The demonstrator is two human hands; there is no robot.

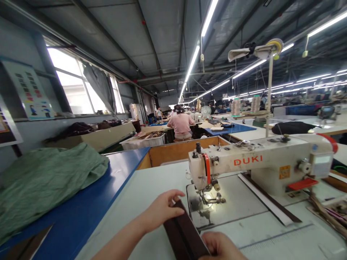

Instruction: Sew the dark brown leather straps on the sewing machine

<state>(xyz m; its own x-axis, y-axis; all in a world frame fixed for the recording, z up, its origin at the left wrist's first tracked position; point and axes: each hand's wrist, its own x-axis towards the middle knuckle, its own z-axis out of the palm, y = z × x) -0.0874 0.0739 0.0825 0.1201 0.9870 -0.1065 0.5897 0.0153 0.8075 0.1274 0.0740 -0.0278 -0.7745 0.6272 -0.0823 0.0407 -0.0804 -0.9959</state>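
A dark brown strip of material [181, 231], with a darker line along its length, lies between my two hands over the pale sewing table [114, 231]. My left hand [164, 207] pinches its far end between thumb and fingers. Lower down, my right hand [221, 245] grips the strip's right edge near the bottom of the view; part of that hand is cut off. Just beyond them stands a white sewing machine [252, 162] marked DUKI, its lit needle area [208, 198] to the right of my left hand. Another brown and white strip [271, 202] rests on the machine bed.
Green cloth [54, 177] is heaped on a blue table [108, 187] at left, with a brown piece [27, 245] at its near corner. A thread stand [269, 94] rises behind the machine. Farther off, a person in pink [181, 122] sits facing away near a grey bin [143, 142].
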